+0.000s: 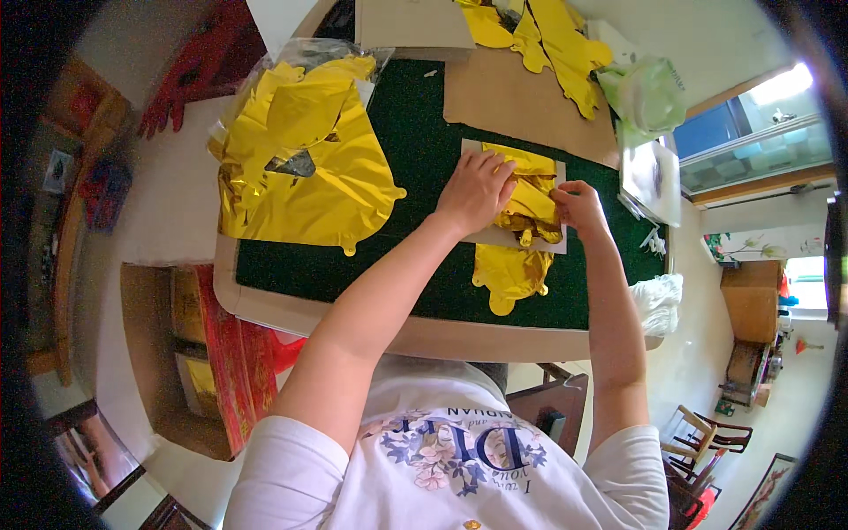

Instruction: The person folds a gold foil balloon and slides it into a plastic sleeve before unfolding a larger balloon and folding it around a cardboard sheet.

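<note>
A flat gold foil balloon lies folded over a pale card on the dark green tabletop. Its lower part, with rounded tabs, sticks out past the card's near edge. My left hand rests on the card's left side, fingers stretched over the foil and holding nothing. At the right edge, my right hand pinches the foil's border between thumb and fingers; the fingertips are partly hidden. To the left lies a large pile of flat gold foil balloons, its far part inside clear plastic.
Brown cardboard covers the table's far side, with more gold foil pieces on it. A pale green plastic bag sits at the far right. White string hangs at the right edge. An open carton stands left of the table.
</note>
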{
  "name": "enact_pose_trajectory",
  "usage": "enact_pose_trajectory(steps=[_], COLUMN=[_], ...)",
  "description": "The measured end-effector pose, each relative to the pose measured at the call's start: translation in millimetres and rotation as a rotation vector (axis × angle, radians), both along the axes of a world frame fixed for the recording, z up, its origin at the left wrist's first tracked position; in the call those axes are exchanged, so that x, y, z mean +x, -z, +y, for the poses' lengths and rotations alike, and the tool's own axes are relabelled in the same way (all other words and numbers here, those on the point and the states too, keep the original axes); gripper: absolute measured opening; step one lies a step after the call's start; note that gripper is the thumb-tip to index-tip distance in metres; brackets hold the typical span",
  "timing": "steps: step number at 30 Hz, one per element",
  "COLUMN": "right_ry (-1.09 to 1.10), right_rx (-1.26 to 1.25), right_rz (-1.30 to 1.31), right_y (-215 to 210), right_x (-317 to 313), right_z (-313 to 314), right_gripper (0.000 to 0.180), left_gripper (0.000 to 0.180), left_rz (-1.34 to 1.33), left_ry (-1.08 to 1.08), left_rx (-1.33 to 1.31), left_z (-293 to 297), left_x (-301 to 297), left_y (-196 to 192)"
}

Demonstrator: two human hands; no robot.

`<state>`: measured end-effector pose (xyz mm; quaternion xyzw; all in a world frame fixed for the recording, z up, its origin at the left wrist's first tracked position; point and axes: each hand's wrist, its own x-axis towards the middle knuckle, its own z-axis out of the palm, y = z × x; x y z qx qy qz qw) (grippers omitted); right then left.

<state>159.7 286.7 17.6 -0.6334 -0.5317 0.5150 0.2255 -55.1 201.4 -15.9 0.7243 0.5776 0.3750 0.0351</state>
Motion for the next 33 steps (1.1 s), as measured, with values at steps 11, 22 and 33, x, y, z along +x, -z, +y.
enact_pose_trajectory(steps=[11, 22, 33], right_ry=[-0.167, -0.424, -0.439], right_rx=[0.487, 0.571, 0.597], right_rz=[-0.638, -0.565, -0.595], right_y=[8.0, -20.1, -15.4], right_x=[-3.9, -6.2, 0.1], right_z=[-6.8, -26.1, -22.0], right_gripper=[0.022, 0.038, 0.037], left_gripper=[0.038, 0.033, 0.032], left_rz=[0.032, 0.048, 0.086], left_ry=[0.019, -0.017, 0.091], left_rx=[-0.130, 0.050, 0.080], left_z=[-1.8, 4.8, 0.2], left_x=[-0.2, 1.6, 23.2], left_y=[-4.4, 5.1, -31.3])
